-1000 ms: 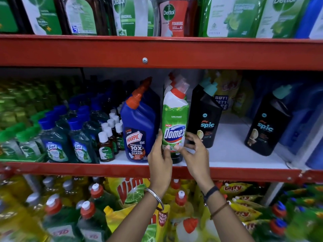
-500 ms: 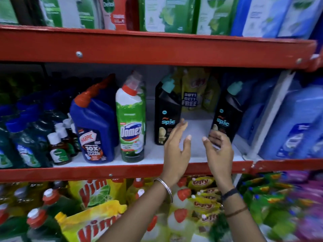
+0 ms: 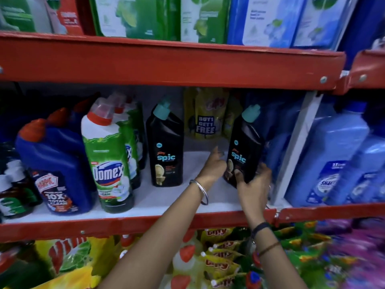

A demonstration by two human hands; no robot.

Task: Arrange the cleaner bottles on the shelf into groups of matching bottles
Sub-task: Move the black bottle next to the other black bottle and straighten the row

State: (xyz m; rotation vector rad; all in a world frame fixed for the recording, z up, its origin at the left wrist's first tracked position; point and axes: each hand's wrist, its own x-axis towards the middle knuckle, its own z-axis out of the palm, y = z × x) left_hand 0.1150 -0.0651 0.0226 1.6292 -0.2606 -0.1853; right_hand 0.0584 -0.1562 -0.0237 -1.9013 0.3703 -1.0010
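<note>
Just changed: half a second ago my hands were open in front of the shelf [image 3: 166, 205]; now both are on the right-hand black Spic bottle [image 3: 243, 151], and my view has swung right.
Meaning for the task: I judge the Domex step finished and the Spic pairing begun, since the two black bottles stand well apart.
Right hand [image 3: 253, 188]: curled round the bottle's lower body from front and right, thumb across the label.
Left hand [image 3: 212, 170]: pressed against the bottle's left side, fingers partly bent; it steadies rather than fully wraps.
Where the bottle is: right end of the middle shelf, just beside the white upright [image 3: 295, 147].
Long axis: near vertical, leaning slightly, teal cap [image 3: 251, 113] up and tipped right; label faces me.
Its match: the other Spic bottle [image 3: 165, 151] stands upright near the green Domex bottle [image 3: 108, 163], with bare shelf between the pair.
Further left: blue Harpic bottle [image 3: 56, 163].
</note>
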